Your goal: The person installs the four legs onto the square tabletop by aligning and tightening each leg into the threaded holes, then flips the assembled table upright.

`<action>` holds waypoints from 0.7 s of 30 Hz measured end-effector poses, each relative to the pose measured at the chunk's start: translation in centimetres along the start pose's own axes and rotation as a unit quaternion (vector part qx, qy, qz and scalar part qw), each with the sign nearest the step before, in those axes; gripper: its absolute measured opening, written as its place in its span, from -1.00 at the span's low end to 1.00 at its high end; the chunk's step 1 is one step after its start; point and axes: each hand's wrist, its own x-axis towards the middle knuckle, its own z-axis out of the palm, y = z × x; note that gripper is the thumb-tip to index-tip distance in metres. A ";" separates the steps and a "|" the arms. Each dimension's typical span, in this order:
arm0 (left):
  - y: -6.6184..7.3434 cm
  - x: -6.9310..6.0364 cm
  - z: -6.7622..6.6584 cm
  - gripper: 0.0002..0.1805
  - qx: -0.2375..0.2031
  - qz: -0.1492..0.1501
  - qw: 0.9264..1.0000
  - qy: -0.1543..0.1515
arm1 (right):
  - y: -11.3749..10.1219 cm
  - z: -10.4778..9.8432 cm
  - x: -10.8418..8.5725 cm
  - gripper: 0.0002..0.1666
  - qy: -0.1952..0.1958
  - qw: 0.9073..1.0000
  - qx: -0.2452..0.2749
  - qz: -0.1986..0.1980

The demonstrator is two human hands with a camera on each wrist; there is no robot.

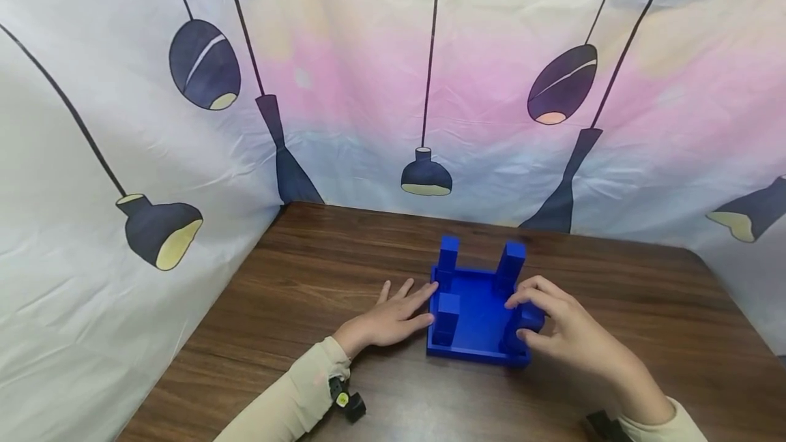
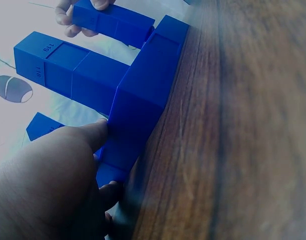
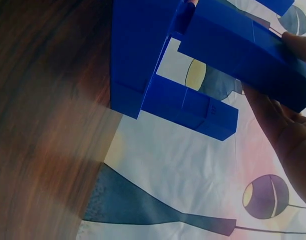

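Note:
A shallow blue tray [image 1: 475, 312] lies on the table with square blue posts standing at its corners. My left hand [image 1: 393, 316] has its fingers spread and fairly straight, with the fingertips and thumb touching the tray's left wall. At the near right corner my right hand [image 1: 568, 326] pinches a blue post [image 3: 242, 50] between thumb and fingers. That post's lower end is at the tray's corner; whether it is fully seated I cannot tell. The near left post [image 1: 448, 319], far left post [image 1: 449, 258] and far right post [image 1: 510, 266] stand upright. Raised numbers mark some posts.
The brown wood-grain table [image 1: 344, 251] extends around the tray on all sides. A fabric backdrop [image 1: 362, 87] printed with hanging lamps rises behind the table and along its left side. A small black device [image 1: 346, 401] is strapped to the left wrist.

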 end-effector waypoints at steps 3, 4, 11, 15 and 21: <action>0.1 0.1 0.1 -0.24 0.003 0.002 1.000 -0.001 | 0.2 -0.5 -0.3 -0.27 -0.017 1.000 0.006 0.003; 0.1 0.2 0.1 -0.24 0.004 0.004 1.000 -0.001 | 0.2 -0.7 -0.4 -0.25 -0.024 1.000 0.008 0.007; 0.1 0.6 0.1 -0.24 0.005 0.010 1.000 0.001 | 0.0 -2.2 -0.9 -0.12 -0.075 0.997 0.024 0.025; 0.0 0.5 0.0 -0.24 0.003 0.006 1.000 0.002 | 0.0 -2.6 -0.9 -0.05 -0.081 0.997 0.017 0.004; -0.1 0.1 0.0 -0.23 0.001 0.000 1.000 0.000 | 0.1 -2.7 -0.9 -0.05 -0.085 0.996 0.001 -0.006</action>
